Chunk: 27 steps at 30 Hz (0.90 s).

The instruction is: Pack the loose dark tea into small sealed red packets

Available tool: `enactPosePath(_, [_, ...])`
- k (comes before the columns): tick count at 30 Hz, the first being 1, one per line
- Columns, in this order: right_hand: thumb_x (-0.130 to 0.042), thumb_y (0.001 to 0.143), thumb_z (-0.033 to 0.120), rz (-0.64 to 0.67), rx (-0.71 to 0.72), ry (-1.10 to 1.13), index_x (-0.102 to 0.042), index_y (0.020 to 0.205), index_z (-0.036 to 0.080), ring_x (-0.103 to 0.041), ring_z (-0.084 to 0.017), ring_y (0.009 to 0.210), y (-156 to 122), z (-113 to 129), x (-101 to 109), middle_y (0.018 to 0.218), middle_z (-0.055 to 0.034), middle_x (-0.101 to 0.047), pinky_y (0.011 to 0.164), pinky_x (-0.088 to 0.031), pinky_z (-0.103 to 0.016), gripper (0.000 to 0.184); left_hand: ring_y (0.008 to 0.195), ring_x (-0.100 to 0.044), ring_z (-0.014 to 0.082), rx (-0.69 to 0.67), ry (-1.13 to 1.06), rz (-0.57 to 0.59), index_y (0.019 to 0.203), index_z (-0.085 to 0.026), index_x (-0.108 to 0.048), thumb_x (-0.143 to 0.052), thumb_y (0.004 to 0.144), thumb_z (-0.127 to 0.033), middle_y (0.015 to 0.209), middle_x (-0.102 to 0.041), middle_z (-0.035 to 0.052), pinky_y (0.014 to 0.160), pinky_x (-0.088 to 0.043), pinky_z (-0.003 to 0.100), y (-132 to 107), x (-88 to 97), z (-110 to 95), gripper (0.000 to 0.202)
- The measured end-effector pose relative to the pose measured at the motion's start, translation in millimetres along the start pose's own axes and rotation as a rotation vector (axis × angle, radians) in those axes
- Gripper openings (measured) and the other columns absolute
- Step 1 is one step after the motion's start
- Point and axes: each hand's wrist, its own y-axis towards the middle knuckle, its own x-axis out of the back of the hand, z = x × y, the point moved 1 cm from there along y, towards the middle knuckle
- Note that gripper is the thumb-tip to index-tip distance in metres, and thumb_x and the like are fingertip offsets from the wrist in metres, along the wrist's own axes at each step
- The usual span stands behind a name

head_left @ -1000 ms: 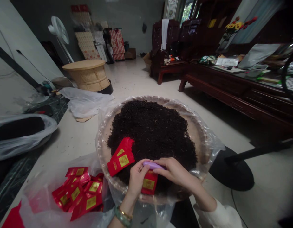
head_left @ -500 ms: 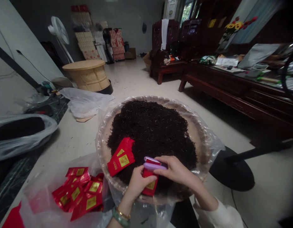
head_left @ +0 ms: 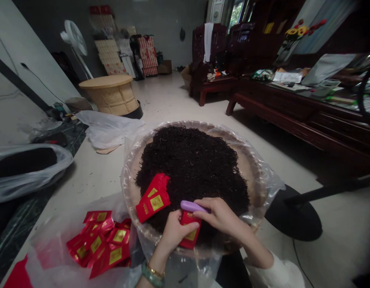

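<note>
Floor (head_left: 173,96) first: pale and wide, running back to a drum table (head_left: 111,94) and a white fan (head_left: 75,38) on the left. Along the right stands a long dark cabinet (head_left: 308,120) with papers and clutter on top. Centre view, the big round basket (head_left: 129,192), lined with clear plastic, carries a broad heap of dark loose tea (head_left: 194,160) that almost fills it. Over on the far left lies a clear bag (head_left: 11,188) with dark contents. Nearer, at bottom left beside the basket, an open plastic bag (head_left: 49,240) holds a jumble of red packets (head_left: 101,244) with gold labels. On the near left slope of the tea rests a small stack (head_left: 153,198) of the same red packets, tilted, apart from the hands.

Down at the near rim, both hands are busy. The left hand (head_left: 173,232) is closed around a single red packet (head_left: 189,234), held upright with its mouth up, just above the edge of the tea. The right hand (head_left: 224,218) pinches a purple scoop (head_left: 191,206), thumb below and fingers on top, lying level right over the packet's mouth, touching or nearly so. What the scoop carries can't be made out. A green bangle (head_left: 153,274) sits on the left wrist; a white sleeve (head_left: 281,274) covers the right forearm.
</note>
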Motion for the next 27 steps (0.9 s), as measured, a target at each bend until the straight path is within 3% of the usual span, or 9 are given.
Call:
enactPosePath(14, [-0.057,0.089,0.039,-0.026,0.008,0.02,-0.072,0.095,0.019,-0.065,-0.02,0.075,1,-1,-3,0.085,-0.0054,-0.073,0.065,-0.042,-0.026,0.026,0.065,-0.064,0.0192,-0.001,-0.031,0.014,0.08,-0.011,-0.072,-0.082,0.054,-0.025,0.07,-0.073,0.0038,0.063,-0.05,0.027,-1,-0.8,0,0.031])
enactPosePath(18, [-0.062,0.083,0.048,-0.201,-0.072,0.09,-0.067,0.115,0.019,-0.067,-0.024,0.083,6,-27,0,0.107,-0.0088,-0.073,0.073,-0.049,-0.032,0.044,0.067,-0.067,0.02,-0.004,-0.087,0.033,0.085,-0.012,-0.073,-0.082,0.055,-0.027,0.075,-0.076,0.0046,0.066,-0.051,0.028,-1,-0.4,0,0.035])
enactPosePath(23, [-0.062,0.08,0.052,-0.37,-0.222,-0.134,-0.061,0.124,0.018,-0.066,-0.028,0.087,12,-67,7,0.103,-0.0117,-0.072,0.076,-0.05,-0.038,0.055,0.071,-0.069,0.0212,0.014,-0.145,0.028,0.088,-0.013,-0.072,-0.084,0.054,-0.03,0.08,-0.077,0.0057,0.069,-0.053,0.03,0,0.3,2,0.04])
enactPosePath(27, [-0.062,0.082,0.05,-0.483,-0.098,-0.133,-0.062,0.12,0.019,-0.062,-0.028,0.098,7,-59,-2,0.108,-0.0128,-0.068,0.085,-0.048,-0.04,0.049,0.07,-0.068,0.0199,0.016,-0.158,0.032,0.089,-0.012,-0.071,-0.085,0.054,-0.031,0.08,-0.077,0.0056,0.069,-0.052,0.028,1,-1.2,3,0.042])
